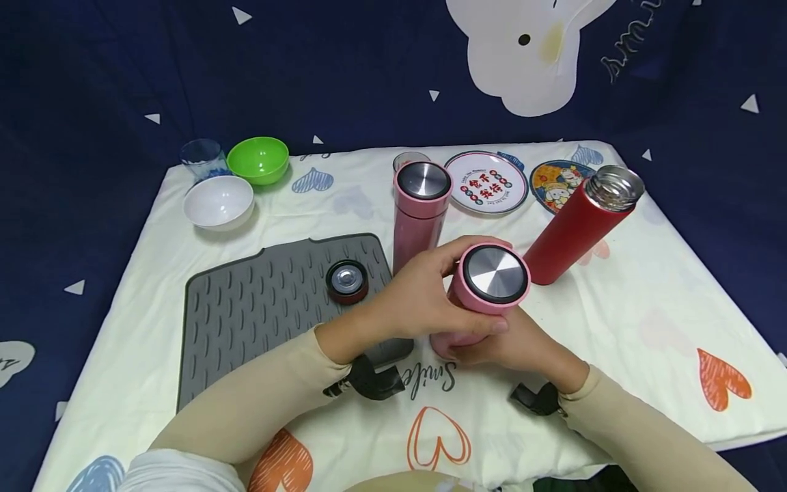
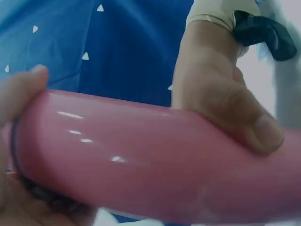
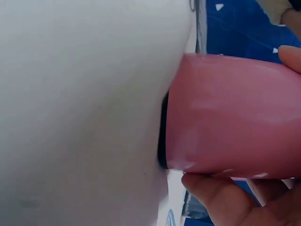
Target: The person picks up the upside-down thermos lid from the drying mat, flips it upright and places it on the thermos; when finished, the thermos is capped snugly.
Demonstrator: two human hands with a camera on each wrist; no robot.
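Both hands clasp the pink flask [image 1: 486, 294] near the cloth's front middle: left hand [image 1: 418, 297] wraps its cap end from nine o'clock, right hand [image 1: 522, 345] curls round the body (long axis tilted toward one o'clock).

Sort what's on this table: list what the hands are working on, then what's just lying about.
In hand:
- pink flask, gripped by left hand and right hand

Lying about:
- second pink flask
- red flask, lidless
- loose lid on grey mat
- white bowl
- green bowl
- glass cup
- two printed plates
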